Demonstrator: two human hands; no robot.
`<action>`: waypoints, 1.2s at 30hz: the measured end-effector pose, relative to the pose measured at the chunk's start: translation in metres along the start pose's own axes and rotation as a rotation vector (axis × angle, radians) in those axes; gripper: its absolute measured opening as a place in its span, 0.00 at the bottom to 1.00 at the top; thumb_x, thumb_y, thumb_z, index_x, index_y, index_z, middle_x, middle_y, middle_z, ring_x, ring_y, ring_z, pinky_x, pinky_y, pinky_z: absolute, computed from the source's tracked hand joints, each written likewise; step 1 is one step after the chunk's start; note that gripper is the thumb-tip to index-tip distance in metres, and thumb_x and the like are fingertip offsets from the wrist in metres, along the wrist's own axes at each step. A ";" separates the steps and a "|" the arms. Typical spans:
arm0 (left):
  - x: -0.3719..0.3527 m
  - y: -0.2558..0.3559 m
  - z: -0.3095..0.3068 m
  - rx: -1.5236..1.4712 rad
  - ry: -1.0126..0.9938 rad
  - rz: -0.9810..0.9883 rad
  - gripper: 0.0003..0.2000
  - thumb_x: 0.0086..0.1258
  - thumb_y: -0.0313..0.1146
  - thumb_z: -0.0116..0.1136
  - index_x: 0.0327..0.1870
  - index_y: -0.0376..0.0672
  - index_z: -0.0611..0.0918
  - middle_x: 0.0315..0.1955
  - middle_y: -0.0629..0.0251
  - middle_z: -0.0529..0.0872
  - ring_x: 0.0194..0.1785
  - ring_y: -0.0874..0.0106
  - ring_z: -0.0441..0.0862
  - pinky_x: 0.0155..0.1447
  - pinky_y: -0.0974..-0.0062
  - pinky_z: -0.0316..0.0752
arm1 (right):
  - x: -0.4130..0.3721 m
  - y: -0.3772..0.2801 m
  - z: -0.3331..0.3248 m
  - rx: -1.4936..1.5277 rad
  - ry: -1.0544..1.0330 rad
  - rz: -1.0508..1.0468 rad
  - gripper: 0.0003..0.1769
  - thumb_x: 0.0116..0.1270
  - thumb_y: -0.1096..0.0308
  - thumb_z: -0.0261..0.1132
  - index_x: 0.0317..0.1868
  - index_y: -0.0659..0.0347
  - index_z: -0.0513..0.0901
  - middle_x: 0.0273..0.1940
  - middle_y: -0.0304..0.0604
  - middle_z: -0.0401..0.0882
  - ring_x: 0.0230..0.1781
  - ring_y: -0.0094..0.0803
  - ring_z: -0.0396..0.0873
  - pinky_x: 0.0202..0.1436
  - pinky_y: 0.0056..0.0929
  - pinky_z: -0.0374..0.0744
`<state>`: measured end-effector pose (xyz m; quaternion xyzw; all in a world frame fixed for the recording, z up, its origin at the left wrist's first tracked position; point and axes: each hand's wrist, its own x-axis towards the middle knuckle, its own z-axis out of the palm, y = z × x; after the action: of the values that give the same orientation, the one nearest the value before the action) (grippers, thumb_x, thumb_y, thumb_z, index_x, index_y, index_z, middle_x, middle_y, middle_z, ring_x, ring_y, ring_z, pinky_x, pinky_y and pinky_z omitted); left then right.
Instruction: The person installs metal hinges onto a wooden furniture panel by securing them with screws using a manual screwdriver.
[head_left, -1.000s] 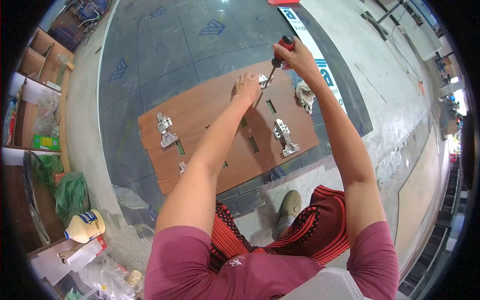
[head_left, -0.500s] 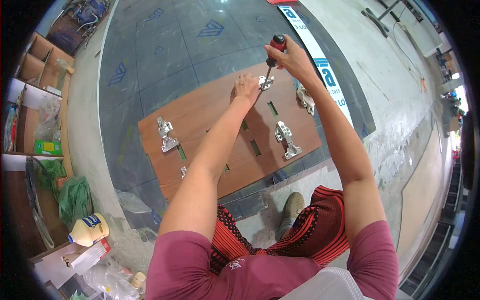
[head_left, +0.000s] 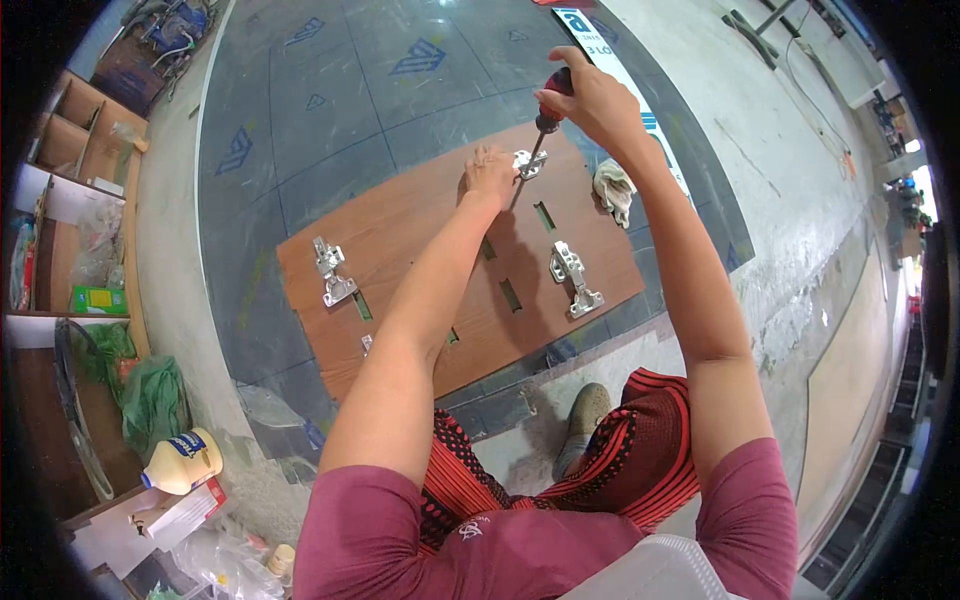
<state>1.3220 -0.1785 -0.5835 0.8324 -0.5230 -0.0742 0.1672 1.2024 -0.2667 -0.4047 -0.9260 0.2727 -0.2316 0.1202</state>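
A brown wooden board [head_left: 400,275] with slots lies on a dark sheet. My right hand [head_left: 598,100] is wrapped round the handle of a red and black screwdriver [head_left: 548,118], whose shaft points down at a metal hinge [head_left: 530,164] near the board's far edge. Just left of that hinge, my left hand [head_left: 489,172] rests on the board; whether its fingers hold anything is hard to make out. One more hinge [head_left: 334,271] lies at the board's left, another [head_left: 575,280] at its right. Part of a small metal piece shows beside my left forearm.
A whitish glove [head_left: 613,192] lies at the board's right edge. The dark sheet [head_left: 330,120] carries a white printed strip [head_left: 608,60]. Open shelves [head_left: 95,260] stand at the left, with a green bag [head_left: 153,403] and a cream bottle [head_left: 184,462] near them.
My right hand has shifted slightly right and its grip on the screwdriver handle has changed, with the index finger now raised over the top. My left hand has stayed almost in place.
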 end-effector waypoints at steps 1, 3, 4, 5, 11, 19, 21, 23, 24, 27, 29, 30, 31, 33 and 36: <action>0.000 0.000 0.001 -0.001 0.000 0.002 0.12 0.64 0.40 0.61 0.43 0.45 0.84 0.49 0.62 0.79 0.58 0.60 0.72 0.57 0.56 0.70 | -0.001 -0.002 -0.001 -0.081 0.055 -0.019 0.25 0.61 0.46 0.65 0.51 0.54 0.74 0.32 0.45 0.84 0.32 0.42 0.82 0.32 0.35 0.75; 0.002 -0.001 0.000 0.004 -0.014 -0.006 0.12 0.63 0.40 0.62 0.43 0.44 0.84 0.49 0.62 0.79 0.58 0.60 0.72 0.57 0.56 0.70 | 0.000 -0.002 -0.003 -0.108 0.008 0.021 0.23 0.61 0.46 0.65 0.46 0.54 0.74 0.30 0.43 0.84 0.31 0.42 0.82 0.31 0.37 0.75; 0.002 -0.001 0.002 0.000 -0.006 0.000 0.12 0.63 0.40 0.62 0.43 0.44 0.84 0.49 0.62 0.79 0.58 0.60 0.72 0.57 0.56 0.70 | 0.002 -0.002 -0.006 -0.136 -0.040 0.061 0.22 0.61 0.45 0.64 0.41 0.54 0.75 0.28 0.41 0.84 0.31 0.43 0.82 0.30 0.38 0.75; 0.001 -0.002 0.004 0.008 -0.006 -0.007 0.13 0.62 0.40 0.62 0.43 0.44 0.84 0.48 0.62 0.80 0.58 0.59 0.72 0.57 0.56 0.70 | 0.000 -0.010 -0.015 -0.153 -0.039 0.072 0.24 0.61 0.42 0.63 0.32 0.56 0.73 0.25 0.42 0.83 0.29 0.44 0.82 0.28 0.39 0.74; 0.005 -0.005 0.014 0.042 0.089 -0.005 0.12 0.60 0.40 0.64 0.40 0.44 0.86 0.47 0.58 0.80 0.56 0.57 0.74 0.56 0.57 0.71 | 0.000 -0.010 -0.025 -0.190 -0.131 0.183 0.27 0.62 0.40 0.61 0.36 0.60 0.75 0.33 0.46 0.82 0.35 0.42 0.82 0.29 0.37 0.76; 0.007 -0.007 0.016 0.023 0.066 -0.007 0.11 0.60 0.39 0.63 0.39 0.45 0.86 0.47 0.57 0.80 0.56 0.58 0.74 0.56 0.58 0.71 | 0.001 0.007 -0.041 0.630 -0.532 0.044 0.26 0.65 0.53 0.64 0.57 0.59 0.71 0.44 0.48 0.78 0.39 0.31 0.79 0.33 0.27 0.79; 0.007 -0.006 0.014 0.025 0.066 -0.017 0.11 0.60 0.39 0.63 0.40 0.45 0.86 0.47 0.58 0.80 0.56 0.59 0.74 0.56 0.58 0.72 | 0.002 -0.014 -0.046 0.243 -0.438 0.222 0.24 0.64 0.54 0.65 0.55 0.59 0.72 0.37 0.46 0.80 0.36 0.31 0.80 0.32 0.26 0.79; 0.007 -0.006 0.014 0.039 0.046 -0.014 0.11 0.61 0.39 0.62 0.40 0.45 0.86 0.47 0.59 0.80 0.56 0.59 0.74 0.56 0.58 0.72 | 0.003 -0.011 -0.027 0.095 -0.286 0.179 0.24 0.63 0.53 0.65 0.53 0.60 0.73 0.35 0.45 0.80 0.34 0.31 0.80 0.32 0.26 0.78; 0.007 -0.007 0.014 0.037 0.046 -0.012 0.11 0.61 0.39 0.62 0.40 0.45 0.86 0.47 0.59 0.80 0.56 0.59 0.74 0.56 0.58 0.72 | 0.002 -0.006 -0.019 -0.050 -0.129 0.135 0.24 0.62 0.52 0.66 0.50 0.60 0.74 0.32 0.45 0.80 0.32 0.31 0.80 0.31 0.27 0.78; 0.008 -0.006 0.012 0.031 0.041 -0.006 0.11 0.61 0.38 0.61 0.40 0.45 0.86 0.47 0.58 0.80 0.57 0.59 0.74 0.56 0.58 0.73 | 0.000 -0.001 -0.019 0.427 -0.243 0.133 0.25 0.61 0.50 0.67 0.47 0.62 0.75 0.33 0.48 0.81 0.32 0.32 0.81 0.32 0.29 0.77; 0.007 -0.006 0.011 -0.012 0.011 -0.036 0.11 0.62 0.39 0.61 0.42 0.45 0.84 0.47 0.58 0.79 0.58 0.55 0.71 0.59 0.55 0.69 | 0.001 -0.009 -0.029 0.353 -0.275 0.152 0.25 0.61 0.50 0.67 0.47 0.62 0.75 0.34 0.49 0.81 0.33 0.32 0.81 0.32 0.30 0.78; 0.006 -0.006 0.010 -0.014 0.012 -0.034 0.11 0.62 0.39 0.61 0.42 0.45 0.84 0.47 0.58 0.79 0.58 0.55 0.71 0.59 0.55 0.69 | 0.002 -0.013 -0.031 0.284 -0.307 0.170 0.26 0.62 0.50 0.67 0.48 0.63 0.75 0.36 0.50 0.81 0.33 0.32 0.82 0.32 0.30 0.78; 0.007 -0.007 0.011 -0.015 0.001 -0.029 0.11 0.62 0.39 0.61 0.42 0.45 0.84 0.47 0.58 0.80 0.58 0.55 0.71 0.59 0.55 0.69 | 0.001 -0.012 -0.025 0.283 -0.306 0.170 0.26 0.62 0.50 0.67 0.48 0.63 0.75 0.36 0.50 0.81 0.33 0.32 0.82 0.32 0.30 0.78; 0.010 -0.007 0.009 -0.017 0.003 -0.022 0.12 0.62 0.39 0.61 0.42 0.45 0.84 0.47 0.58 0.80 0.58 0.55 0.72 0.59 0.55 0.69 | 0.001 -0.007 -0.008 0.035 -0.084 0.180 0.26 0.60 0.52 0.67 0.50 0.63 0.74 0.36 0.52 0.83 0.29 0.36 0.83 0.31 0.30 0.78; 0.008 -0.005 0.009 -0.039 0.017 -0.038 0.12 0.62 0.40 0.61 0.42 0.45 0.84 0.46 0.57 0.80 0.58 0.54 0.72 0.58 0.54 0.70 | 0.000 -0.007 -0.007 0.557 -0.190 0.307 0.26 0.60 0.53 0.68 0.48 0.64 0.74 0.35 0.52 0.83 0.28 0.33 0.83 0.29 0.30 0.78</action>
<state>1.3272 -0.1849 -0.5930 0.8395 -0.5040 -0.0805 0.1866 1.2018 -0.2619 -0.3961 -0.8231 0.3228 -0.1892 0.4272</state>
